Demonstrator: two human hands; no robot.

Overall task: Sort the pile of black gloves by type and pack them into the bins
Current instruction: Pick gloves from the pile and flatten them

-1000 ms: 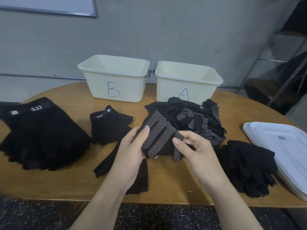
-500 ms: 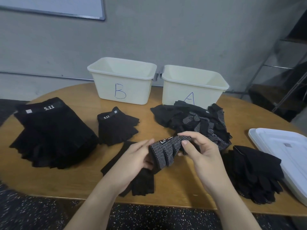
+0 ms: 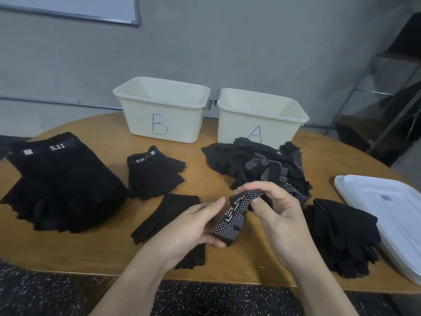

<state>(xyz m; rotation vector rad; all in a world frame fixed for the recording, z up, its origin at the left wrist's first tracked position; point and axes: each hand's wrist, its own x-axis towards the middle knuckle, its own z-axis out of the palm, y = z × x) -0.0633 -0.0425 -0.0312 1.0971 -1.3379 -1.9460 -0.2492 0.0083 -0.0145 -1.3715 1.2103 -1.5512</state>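
I hold a black glove with white dots [image 3: 234, 215] above the table's front edge. My left hand [image 3: 189, 226] cups its lower end from the left, and my right hand [image 3: 275, 206] pinches its folded upper end between thumb and curled fingers. Behind the hands lies the mixed pile of dotted gloves [image 3: 262, 165] in front of bin A [image 3: 262, 119]. Bin B [image 3: 164, 110] stands to its left. A big stack of 5.11 fingerless gloves [image 3: 59, 183] lies far left, a smaller 5.11 stack [image 3: 155, 172] beside it. Plain black gloves [image 3: 173, 215] lie under my left wrist, and another black stack [image 3: 344, 233] sits right.
The round wooden table [image 3: 109, 252] ends just below my wrists. White lids [image 3: 387, 213] lie stacked at the right edge. A grey wall rises behind the bins, and a metal shelf frame [image 3: 373, 92] stands at the back right.
The dotted glove was spread flat between both hands; it has been folded lengthwise into a narrow bundle and lowered toward me. My right hand now curls over its top.
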